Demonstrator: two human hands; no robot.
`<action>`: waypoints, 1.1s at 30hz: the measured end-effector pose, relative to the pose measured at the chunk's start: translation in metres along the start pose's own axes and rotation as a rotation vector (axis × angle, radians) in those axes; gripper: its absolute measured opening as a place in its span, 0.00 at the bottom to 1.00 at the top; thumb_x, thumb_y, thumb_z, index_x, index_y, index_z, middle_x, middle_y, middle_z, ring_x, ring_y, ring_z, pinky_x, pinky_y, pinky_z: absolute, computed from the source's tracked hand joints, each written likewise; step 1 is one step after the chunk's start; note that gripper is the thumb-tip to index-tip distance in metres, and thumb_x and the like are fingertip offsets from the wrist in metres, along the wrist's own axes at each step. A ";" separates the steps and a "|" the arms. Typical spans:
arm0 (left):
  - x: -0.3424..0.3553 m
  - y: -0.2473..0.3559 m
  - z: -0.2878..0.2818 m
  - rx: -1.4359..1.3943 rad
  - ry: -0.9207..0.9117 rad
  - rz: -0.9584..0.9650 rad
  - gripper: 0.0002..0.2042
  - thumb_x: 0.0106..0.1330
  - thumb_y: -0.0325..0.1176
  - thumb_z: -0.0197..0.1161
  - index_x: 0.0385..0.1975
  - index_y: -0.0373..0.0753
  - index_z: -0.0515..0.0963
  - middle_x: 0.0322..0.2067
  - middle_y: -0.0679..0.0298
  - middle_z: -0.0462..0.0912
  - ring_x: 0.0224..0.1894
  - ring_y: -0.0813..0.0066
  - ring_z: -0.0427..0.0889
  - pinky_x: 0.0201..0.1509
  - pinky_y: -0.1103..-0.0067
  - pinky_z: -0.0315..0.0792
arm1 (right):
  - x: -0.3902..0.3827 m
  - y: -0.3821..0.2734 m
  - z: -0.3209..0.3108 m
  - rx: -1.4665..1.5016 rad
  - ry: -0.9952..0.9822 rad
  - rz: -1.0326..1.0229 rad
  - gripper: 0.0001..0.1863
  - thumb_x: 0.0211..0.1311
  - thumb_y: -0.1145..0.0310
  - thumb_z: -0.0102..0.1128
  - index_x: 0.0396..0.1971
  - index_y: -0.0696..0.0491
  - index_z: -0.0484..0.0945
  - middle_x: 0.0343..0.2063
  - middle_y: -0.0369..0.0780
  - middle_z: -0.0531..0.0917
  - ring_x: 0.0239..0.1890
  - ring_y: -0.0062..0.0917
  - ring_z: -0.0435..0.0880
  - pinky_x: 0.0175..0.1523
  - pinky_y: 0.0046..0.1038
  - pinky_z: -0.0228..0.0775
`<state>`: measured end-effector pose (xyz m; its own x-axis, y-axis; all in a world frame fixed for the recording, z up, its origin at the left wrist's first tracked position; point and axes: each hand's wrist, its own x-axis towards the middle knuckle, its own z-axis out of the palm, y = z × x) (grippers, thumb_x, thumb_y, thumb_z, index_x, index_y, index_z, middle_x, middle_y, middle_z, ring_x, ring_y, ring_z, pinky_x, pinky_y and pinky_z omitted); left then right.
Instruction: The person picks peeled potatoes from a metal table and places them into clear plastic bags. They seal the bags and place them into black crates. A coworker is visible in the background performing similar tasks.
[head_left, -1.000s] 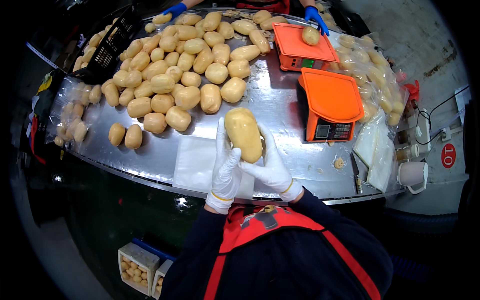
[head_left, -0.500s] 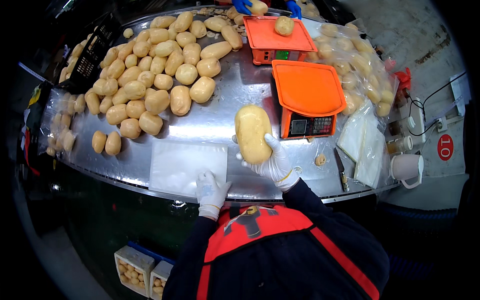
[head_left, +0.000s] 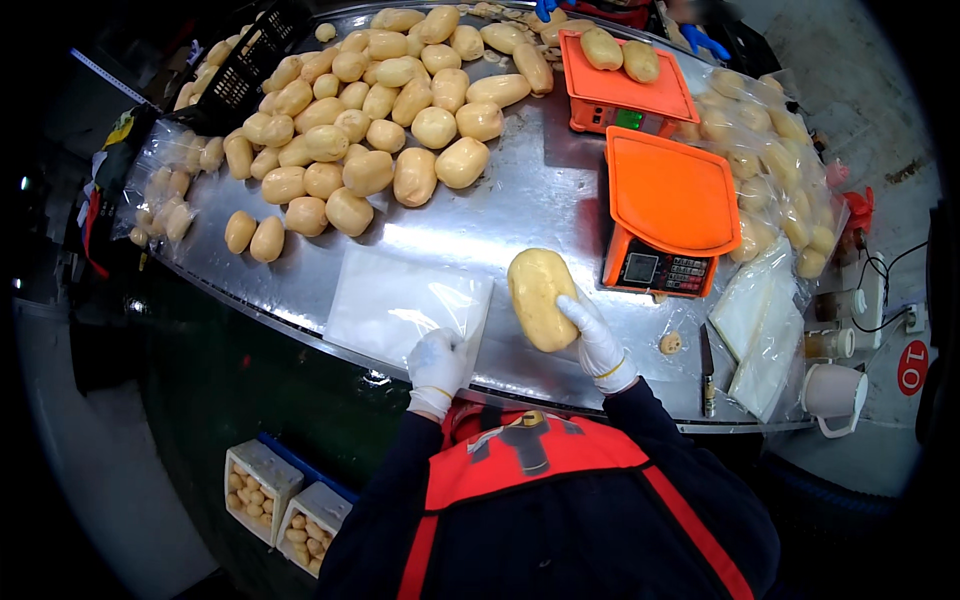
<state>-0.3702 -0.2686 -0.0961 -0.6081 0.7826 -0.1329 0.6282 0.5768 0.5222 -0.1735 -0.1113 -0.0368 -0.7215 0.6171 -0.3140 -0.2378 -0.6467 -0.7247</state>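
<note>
My right hand (head_left: 597, 345), in a white glove, holds a large, pale yellow lotus root segment (head_left: 540, 295) above the steel table, its fingers closed around the right side. My left hand (head_left: 437, 365), also gloved in white, is closed at the near edge of a flat clear plastic bag (head_left: 385, 305). The bag lies on the table and its right side looks slightly lifted. Beyond the bag, a big pile of lotus root segments (head_left: 370, 110) covers the far left, with two loose ones (head_left: 254, 236) nearer me.
An orange scale (head_left: 675, 195) with a bare pan stands right of centre; behind it another orange scale (head_left: 625, 85) bears two segments. Filled bags (head_left: 770, 150) lie along the right. A knife (head_left: 707, 375), a stack of bags (head_left: 757, 315) and a root slice (head_left: 670, 343) lie near right. A co-worker's blue glove (head_left: 705, 42) shows behind.
The view has swung left. My left fingers have curled in at the bag's edge, and the bag has shifted. A second segment now sits on the far scale; the co-worker's hands have drawn apart.
</note>
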 end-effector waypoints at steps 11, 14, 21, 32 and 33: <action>0.014 -0.045 -0.011 -0.587 -0.147 -0.175 0.15 0.54 0.36 0.79 0.21 0.36 0.77 0.19 0.61 0.82 0.20 0.72 0.78 0.30 0.71 0.73 | 0.017 0.037 0.033 -0.153 -0.195 0.209 0.35 0.72 0.56 0.60 0.72 0.59 0.62 0.62 0.42 0.76 0.62 0.26 0.78 0.66 0.27 0.70; 0.015 -0.047 -0.021 -0.667 -0.139 -0.219 0.13 0.59 0.36 0.74 0.26 0.36 0.77 0.23 0.58 0.83 0.24 0.67 0.81 0.33 0.70 0.75 | 0.026 0.055 0.027 -0.488 -0.189 0.177 0.37 0.70 0.55 0.63 0.70 0.60 0.64 0.60 0.42 0.78 0.59 0.26 0.80 0.63 0.28 0.73; 0.003 -0.012 -0.042 -0.075 0.227 0.251 0.09 0.63 0.27 0.62 0.42 0.39 0.78 0.37 0.51 0.80 0.41 0.49 0.81 0.43 0.59 0.74 | 0.028 0.042 0.049 -1.234 -0.249 0.065 0.37 0.66 0.51 0.67 0.65 0.62 0.70 0.54 0.45 0.83 0.53 0.29 0.85 0.57 0.29 0.77; 0.001 -0.008 -0.054 -0.100 0.232 0.259 0.25 0.58 0.21 0.59 0.58 0.42 0.79 0.37 0.55 0.78 0.44 0.51 0.77 0.49 0.63 0.74 | 0.034 0.067 0.047 -0.566 0.025 0.122 0.30 0.71 0.52 0.63 0.61 0.60 0.73 0.45 0.44 0.86 0.46 0.27 0.87 0.51 0.27 0.78; 0.002 -0.003 -0.061 -0.115 0.246 0.277 0.24 0.58 0.21 0.59 0.57 0.42 0.80 0.37 0.55 0.77 0.43 0.52 0.77 0.48 0.63 0.73 | 0.032 0.071 0.050 -0.724 0.008 0.000 0.31 0.70 0.51 0.63 0.60 0.61 0.73 0.44 0.45 0.87 0.46 0.29 0.87 0.51 0.28 0.78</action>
<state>-0.4030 -0.2828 -0.0464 -0.5304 0.8173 0.2252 0.7350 0.3109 0.6026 -0.2460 -0.1593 -0.0680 -0.7158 0.6226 -0.3163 0.2544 -0.1893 -0.9484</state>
